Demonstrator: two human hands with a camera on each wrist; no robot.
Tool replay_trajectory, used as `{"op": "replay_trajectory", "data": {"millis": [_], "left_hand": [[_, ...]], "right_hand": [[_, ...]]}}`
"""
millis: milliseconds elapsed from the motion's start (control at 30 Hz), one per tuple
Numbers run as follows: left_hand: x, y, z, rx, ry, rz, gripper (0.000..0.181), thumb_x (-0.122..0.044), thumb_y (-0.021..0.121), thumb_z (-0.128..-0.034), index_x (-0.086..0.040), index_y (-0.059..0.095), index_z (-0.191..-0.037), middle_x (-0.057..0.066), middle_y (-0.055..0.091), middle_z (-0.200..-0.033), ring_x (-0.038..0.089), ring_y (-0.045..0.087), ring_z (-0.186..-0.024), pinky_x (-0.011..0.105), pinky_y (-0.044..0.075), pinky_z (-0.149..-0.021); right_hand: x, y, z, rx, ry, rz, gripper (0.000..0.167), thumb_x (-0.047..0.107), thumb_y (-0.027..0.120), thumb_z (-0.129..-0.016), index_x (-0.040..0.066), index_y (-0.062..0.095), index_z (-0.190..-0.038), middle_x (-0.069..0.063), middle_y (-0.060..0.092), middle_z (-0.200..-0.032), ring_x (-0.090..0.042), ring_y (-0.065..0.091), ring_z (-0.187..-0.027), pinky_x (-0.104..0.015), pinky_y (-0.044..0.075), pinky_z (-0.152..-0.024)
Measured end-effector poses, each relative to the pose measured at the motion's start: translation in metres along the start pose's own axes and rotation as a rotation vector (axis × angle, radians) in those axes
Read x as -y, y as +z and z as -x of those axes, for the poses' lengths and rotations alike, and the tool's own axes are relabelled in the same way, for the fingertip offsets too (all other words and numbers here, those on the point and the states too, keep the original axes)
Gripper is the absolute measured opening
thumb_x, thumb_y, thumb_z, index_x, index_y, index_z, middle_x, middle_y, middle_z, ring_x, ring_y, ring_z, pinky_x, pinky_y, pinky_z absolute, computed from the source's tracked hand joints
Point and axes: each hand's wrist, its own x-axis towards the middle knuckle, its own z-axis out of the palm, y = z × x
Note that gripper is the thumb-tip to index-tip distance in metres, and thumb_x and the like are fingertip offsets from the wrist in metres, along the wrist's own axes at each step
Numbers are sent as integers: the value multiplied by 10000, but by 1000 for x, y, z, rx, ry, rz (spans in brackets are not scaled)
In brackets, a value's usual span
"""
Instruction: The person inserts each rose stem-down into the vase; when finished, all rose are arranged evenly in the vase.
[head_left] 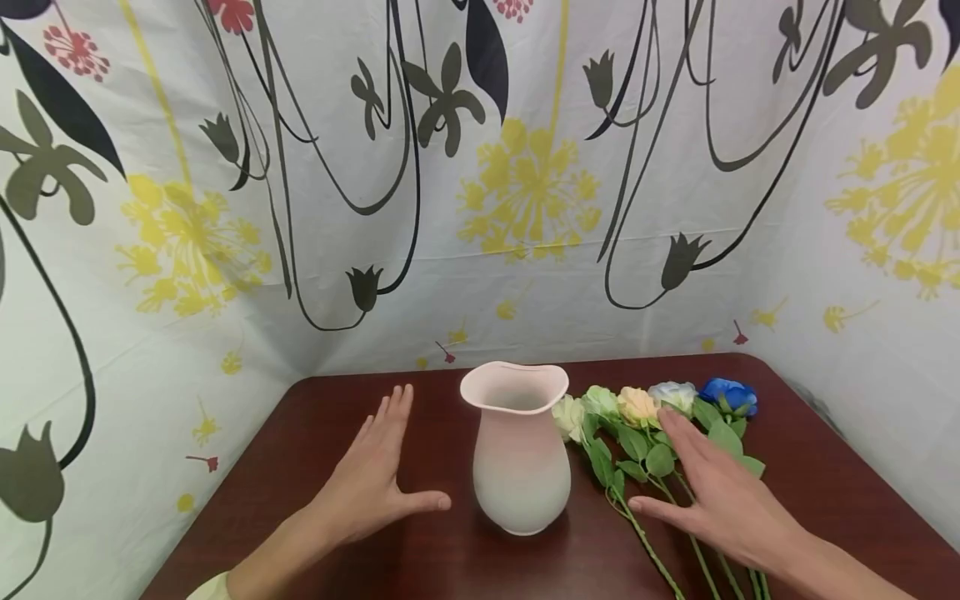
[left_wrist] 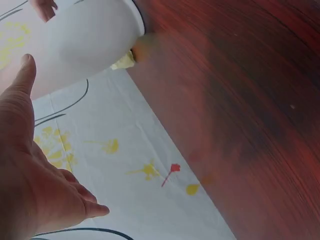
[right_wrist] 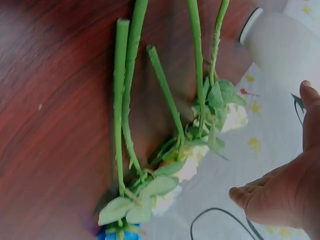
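Note:
A pink-and-white vase (head_left: 521, 467) with a wavy rim stands upright on the dark red table. To its left my left hand (head_left: 367, 483) hovers with straight fingers and the thumb pointing at the vase, apart from it. My right hand (head_left: 723, 492) is held over the artificial flowers, fingers straight, holding nothing. The flowers lie in a row right of the vase: a cream one (head_left: 568, 417), a pale green one (head_left: 601, 402), a peach one (head_left: 638, 407), a pale blue-white one (head_left: 672, 395) and a blue one (head_left: 727, 396). In the right wrist view their green stems (right_wrist: 120, 100) show cut ends.
The reddish-brown tabletop (head_left: 352, 417) has rounded back corners. White cloth (head_left: 420, 333) printed with flowers and vines hangs behind the table and along both sides.

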Motion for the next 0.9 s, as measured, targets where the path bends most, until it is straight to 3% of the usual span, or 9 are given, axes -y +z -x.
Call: {"op": "replay_trajectory", "data": {"millis": [233,467,600,767,900], "left_hand": [[-11,2,-7,66,-53,255,1408,-785,832,-721,-336,-76,-1700,-35,-18,-1777,271,36,-1626,625,265,-1220],[-23,8,-13,99,-76,443,1325,-555,934,-771,-478,-36,-1672,-119,52,-1763,233,125,-1618,635,285,-1211],[-29,11,-14,110,-79,519,1295,-483,943,-792,-498,-12,-1667,-72,124,-1762,240,179,-1606,647,293,-1205],[-33,15,-16,120,-61,592,1260,-445,932,-820,-484,5,-1673,-143,106,-1750,157,154,-1605,601,242,-1242],[-34,20,-19,119,-27,684,1212,-380,920,-854,-443,43,-1688,-160,87,-1751,154,141,-1609,561,217,-1258]], "right_hand": [[10,6,-9,-9,4,-166,1149,691,782,-857,-12,321,-1640,-285,444,-1595,-498,552,-1334,-652,542,-910],[11,12,-15,10,8,-269,992,561,851,-860,10,455,-1584,-287,566,-1486,-434,697,-1142,-538,602,-802],[11,16,-18,14,22,-379,860,477,868,-874,6,546,-1517,-259,610,-1447,-412,709,-1140,-517,607,-852],[9,23,-21,18,45,-538,666,314,866,-909,-16,624,-1435,-227,668,-1379,-359,723,-1136,-386,616,-858],[8,30,-24,34,74,-613,621,231,861,-918,-47,628,-1421,-241,679,-1354,-375,721,-1149,-350,620,-835]]}}
